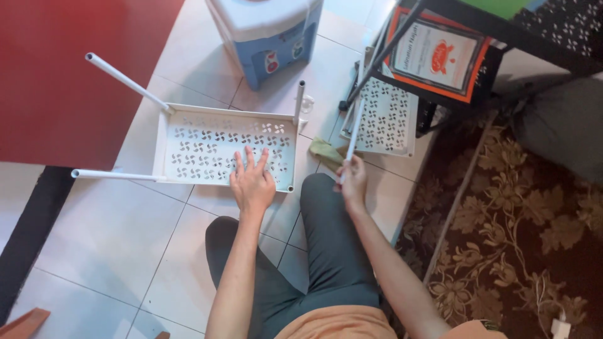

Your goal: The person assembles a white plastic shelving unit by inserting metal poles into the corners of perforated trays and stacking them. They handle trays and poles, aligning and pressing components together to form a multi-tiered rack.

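Centre frame, left hand (pixel 252 182) lies flat, fingers spread, pinning the white shelf tray (pixel 221 149) to the tiles, seemingly to steady it, while right hand (pixel 353 179) fingers close round a white pole (pixel 353 139), angled upward.

Home: tiled floor (pixel 113 251), floral rug (pixel 521 238), water dispenser (pixel 267 34).

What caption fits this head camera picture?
Left hand flat on a white perforated shelf tray; right hand grips a white tube.
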